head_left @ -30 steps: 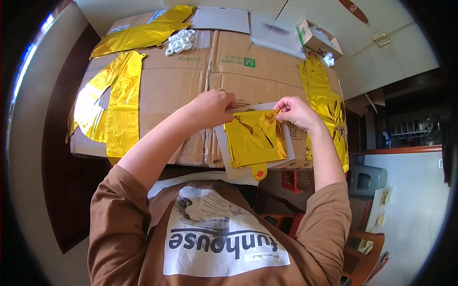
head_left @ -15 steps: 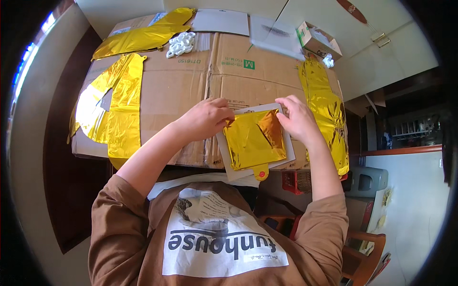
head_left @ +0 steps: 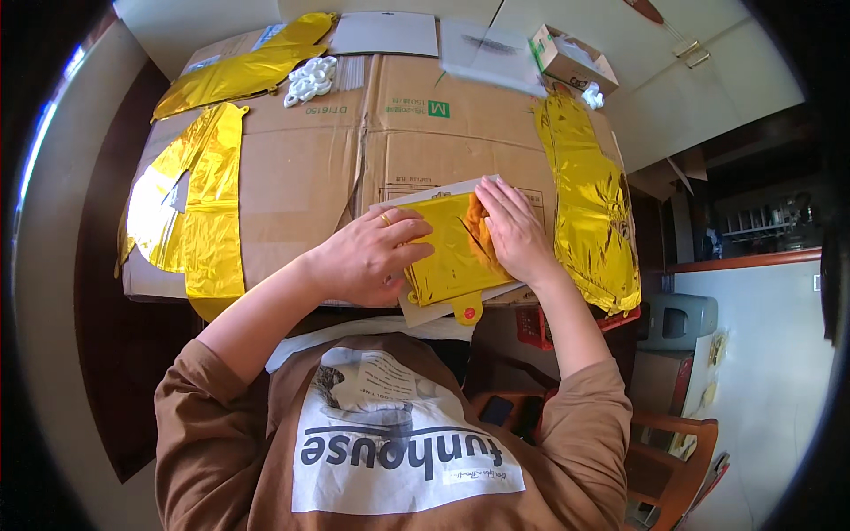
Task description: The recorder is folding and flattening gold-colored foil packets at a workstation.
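Note:
A folded gold foil balloon (head_left: 447,248) lies on a white card sheet (head_left: 423,309) at the near edge of a flattened brown cardboard box (head_left: 390,150). My left hand (head_left: 367,257) rests flat on the foil's left side, a ring on one finger. On the foil's right side my right hand (head_left: 513,228) presses down, fingers together and pointing away from me. A small yellow tab (head_left: 467,310) of the balloon sticks out toward me under the card.
More gold foil balloons lie on the cardboard: one at the left (head_left: 190,217), one at the far left corner (head_left: 243,66), one along the right edge (head_left: 593,199). White plastic pieces (head_left: 310,81), paper sheets (head_left: 385,34) and a small open box (head_left: 567,60) sit at the far edge. A wooden chair (head_left: 682,451) stands at lower right.
Both hands held the foil pinched and raised a little; now they have come down and lie flat on it, pressing it onto the card.

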Motion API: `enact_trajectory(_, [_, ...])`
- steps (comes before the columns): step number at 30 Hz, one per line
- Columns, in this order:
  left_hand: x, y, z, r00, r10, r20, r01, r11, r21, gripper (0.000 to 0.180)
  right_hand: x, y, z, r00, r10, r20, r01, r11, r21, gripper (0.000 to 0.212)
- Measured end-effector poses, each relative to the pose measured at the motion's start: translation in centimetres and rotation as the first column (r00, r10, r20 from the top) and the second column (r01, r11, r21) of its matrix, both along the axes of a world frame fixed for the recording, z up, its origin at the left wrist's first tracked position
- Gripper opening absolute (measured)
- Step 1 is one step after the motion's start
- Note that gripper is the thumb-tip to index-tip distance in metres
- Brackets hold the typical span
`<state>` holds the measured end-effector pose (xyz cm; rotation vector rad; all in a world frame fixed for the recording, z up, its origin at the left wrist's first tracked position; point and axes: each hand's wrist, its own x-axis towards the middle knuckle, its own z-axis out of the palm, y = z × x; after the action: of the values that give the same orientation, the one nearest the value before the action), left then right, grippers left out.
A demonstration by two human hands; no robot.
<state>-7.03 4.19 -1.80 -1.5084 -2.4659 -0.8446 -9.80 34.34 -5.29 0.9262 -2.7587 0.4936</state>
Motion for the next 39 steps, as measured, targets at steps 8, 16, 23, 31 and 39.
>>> enact_trajectory(8, [-0.5,-0.2,-1.3,0.999,-0.032,0.030,0.033,0.999,-0.023,0.045,5.6,0.1,7.1,0.959,0.282,0.030,-0.283,0.948,0.147,0.055])
enact_trajectory(16, [-0.8,-0.1,-0.9,0.997,-0.014,0.077,0.014,1.000,0.005,0.053,5.7,0.8,3.4,0.954,0.271,-0.126,-0.227,0.932,0.284,0.046])
enact_trajectory(23, [-0.5,1.3,0.4,0.995,0.083,-0.062,-0.086,0.994,-0.063,0.051,4.1,0.4,3.9,0.985,0.096,-0.142,-0.121,0.977,-0.178,0.025])
enact_trajectory(31, [-1.0,2.2,-3.2,0.953,0.215,-0.215,-0.213,0.977,0.033,0.031,6.4,0.0,5.1,0.918,0.210,-0.336,-0.232,0.972,-0.025,0.038])
enact_trajectory(39, [-1.6,1.4,-2.6,0.981,0.177,-0.078,-0.178,0.984,-0.006,0.039,9.5,-0.8,2.6,0.954,0.255,-0.157,-0.238,0.964,0.121,0.042])
